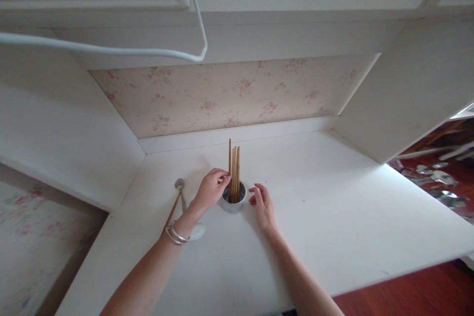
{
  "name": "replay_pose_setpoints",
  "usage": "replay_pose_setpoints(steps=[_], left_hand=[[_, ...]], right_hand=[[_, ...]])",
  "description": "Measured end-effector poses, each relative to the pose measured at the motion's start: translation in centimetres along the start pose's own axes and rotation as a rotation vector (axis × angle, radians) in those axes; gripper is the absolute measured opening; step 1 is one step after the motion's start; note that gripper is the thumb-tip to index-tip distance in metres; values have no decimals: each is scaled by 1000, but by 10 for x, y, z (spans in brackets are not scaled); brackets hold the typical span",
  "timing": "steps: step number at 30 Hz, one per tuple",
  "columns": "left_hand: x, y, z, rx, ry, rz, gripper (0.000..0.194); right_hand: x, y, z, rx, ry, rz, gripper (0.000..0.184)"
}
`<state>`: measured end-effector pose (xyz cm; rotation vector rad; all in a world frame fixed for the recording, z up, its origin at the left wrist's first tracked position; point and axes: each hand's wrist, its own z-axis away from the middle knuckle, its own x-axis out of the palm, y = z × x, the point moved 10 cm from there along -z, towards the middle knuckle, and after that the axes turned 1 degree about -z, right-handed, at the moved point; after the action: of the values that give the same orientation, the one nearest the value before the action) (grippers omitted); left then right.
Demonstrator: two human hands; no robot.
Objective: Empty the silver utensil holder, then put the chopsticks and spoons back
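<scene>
Several wooden chopsticks (237,168) stand upright in a small metal cup (233,207) on the white tabletop. My left hand (213,187) is closed, pinching one chopstick (230,155) that rises a little higher than the others at the cup's left side. Just right of the cup, my right hand (263,207) hangs with loosely curled fingers apart and nothing in them. Left of my left wrist lie a metal spoon (179,183) and a single chopstick (173,211). A white spoon-like piece (197,231) shows partly from behind that wrist.
White side panels (400,89) and a flowered back wall (237,96) enclose the tabletop (333,217). Overhead is a shelf (307,3) with plastic bottles, and a white bent rod (111,50) juts in from the left. Metal utensils (442,177) lie beyond the right panel.
</scene>
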<state>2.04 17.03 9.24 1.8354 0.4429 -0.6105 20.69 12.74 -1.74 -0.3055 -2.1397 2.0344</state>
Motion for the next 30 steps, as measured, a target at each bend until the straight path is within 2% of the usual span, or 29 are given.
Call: replay_pose_setpoints(steps=[13, 17, 21, 24, 26, 28, 30], left_hand=[[2, 0, 0, -23, -2, -29, 29], [-6, -1, 8, -49, 42, -5, 28], [-27, -12, 37, -146, 178, 32, 28], [-30, -25, 72, -281, 197, 102, 30], [-19, -31, 96, -350, 125, 184, 31], [0, -32, 115, -383, 5, 268, 31], [19, -30, 128, -383, -111, 316, 30]], right_hand=[[-2, 0, 1, 2, 4, 13, 39], [-2, -1, 1, 2, 9, 8, 38], [-4, 2, 2, 23, 38, -53, 37], [-17, 2, 2, 45, 136, -138, 33], [-35, -2, 6, 48, 283, -246, 26], [-53, -16, 15, 5, 436, -376, 20], [-58, -41, 25, -85, 475, -450, 15]])
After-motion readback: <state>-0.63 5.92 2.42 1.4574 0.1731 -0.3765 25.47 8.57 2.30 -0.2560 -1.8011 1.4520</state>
